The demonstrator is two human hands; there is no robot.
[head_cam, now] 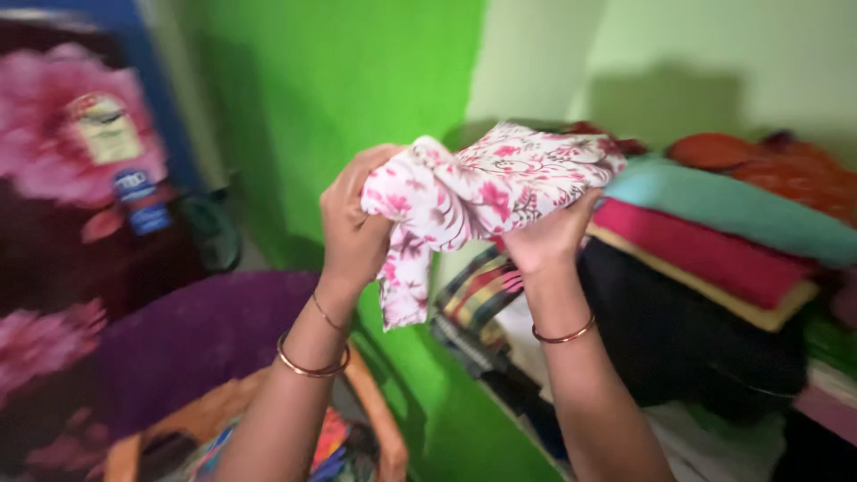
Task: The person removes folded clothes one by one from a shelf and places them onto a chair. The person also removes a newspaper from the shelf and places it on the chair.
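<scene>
At far left stands a dark cabinet front (62, 205) printed with big pink flowers. Below it, a purple cloth (196, 344) lies over an orange plastic chair (375, 419), close under the raised forearms. A bright green wall (312, 98) fills the middle, leaving open room above the chair. The left hand (353, 223), 2 bangles on its wrist, grasps 1 end of a folded white cloth with pink flowers (486, 183); a corner hangs loose. The right hand (549, 236) grips the other end. The cloth is held up just beside a shelf stack of folded clothes (714, 241), teal, red, yellow, black and orange.
</scene>
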